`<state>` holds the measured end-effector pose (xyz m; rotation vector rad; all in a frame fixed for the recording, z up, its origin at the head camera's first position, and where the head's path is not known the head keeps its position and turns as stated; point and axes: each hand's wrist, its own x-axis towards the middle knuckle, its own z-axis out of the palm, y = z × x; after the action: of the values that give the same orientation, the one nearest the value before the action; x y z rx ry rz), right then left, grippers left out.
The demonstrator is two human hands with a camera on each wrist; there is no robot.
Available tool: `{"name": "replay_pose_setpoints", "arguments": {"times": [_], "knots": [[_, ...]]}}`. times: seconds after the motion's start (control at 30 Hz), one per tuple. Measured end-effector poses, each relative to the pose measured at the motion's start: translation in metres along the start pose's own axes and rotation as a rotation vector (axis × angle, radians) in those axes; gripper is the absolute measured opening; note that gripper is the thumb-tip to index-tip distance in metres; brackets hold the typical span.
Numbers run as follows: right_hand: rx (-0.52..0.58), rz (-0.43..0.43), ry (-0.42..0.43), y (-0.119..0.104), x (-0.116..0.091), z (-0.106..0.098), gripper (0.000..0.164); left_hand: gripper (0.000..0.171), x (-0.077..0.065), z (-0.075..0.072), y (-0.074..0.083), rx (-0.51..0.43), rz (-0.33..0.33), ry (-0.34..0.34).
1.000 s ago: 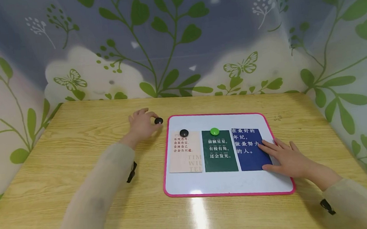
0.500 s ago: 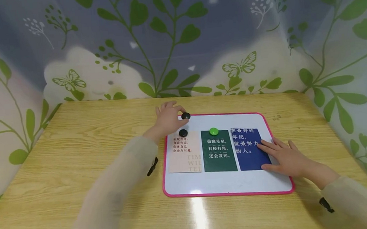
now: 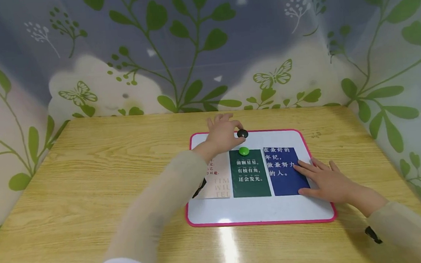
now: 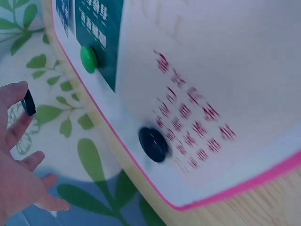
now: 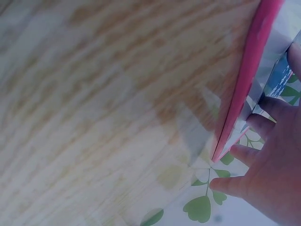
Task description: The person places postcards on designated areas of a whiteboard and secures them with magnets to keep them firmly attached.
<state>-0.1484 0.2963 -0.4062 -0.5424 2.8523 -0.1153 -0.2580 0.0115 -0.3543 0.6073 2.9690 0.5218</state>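
My left hand (image 3: 223, 135) pinches a round black magnet (image 3: 242, 133) between thumb and index finger, over the top part of the pink-rimmed whiteboard (image 3: 225, 211). Just below that magnet a green magnet (image 3: 244, 151) sits at the top of the dark green card (image 3: 251, 186). In the left wrist view another black magnet (image 4: 154, 144) lies at the top of the cream card (image 4: 244, 61); the left forearm hides it in the head view. My right hand (image 3: 325, 182) rests with spread fingers on the right edge of the blue card (image 3: 288, 183) and the board.
The whiteboard lies on a wood-grain table (image 3: 87, 180). A curtain (image 3: 203, 44) printed with leaves and butterflies stands behind the table and along both sides. Light glares off the table (image 3: 228, 251) in front of the board.
My left hand has carried the black magnet rightward, from left of the board to above the green card. The right hand has stayed at the blue card.
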Motion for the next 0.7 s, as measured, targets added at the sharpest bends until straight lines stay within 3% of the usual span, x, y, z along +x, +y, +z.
{"name": "replay_pose_setpoints", "arguments": {"times": [0.7], "knots": [[-0.009, 0.013, -0.008, 0.001, 0.001, 0.002, 0.076, 0.033, 0.019, 0.023, 0.04, 0.037, 0.043, -0.04]]}}
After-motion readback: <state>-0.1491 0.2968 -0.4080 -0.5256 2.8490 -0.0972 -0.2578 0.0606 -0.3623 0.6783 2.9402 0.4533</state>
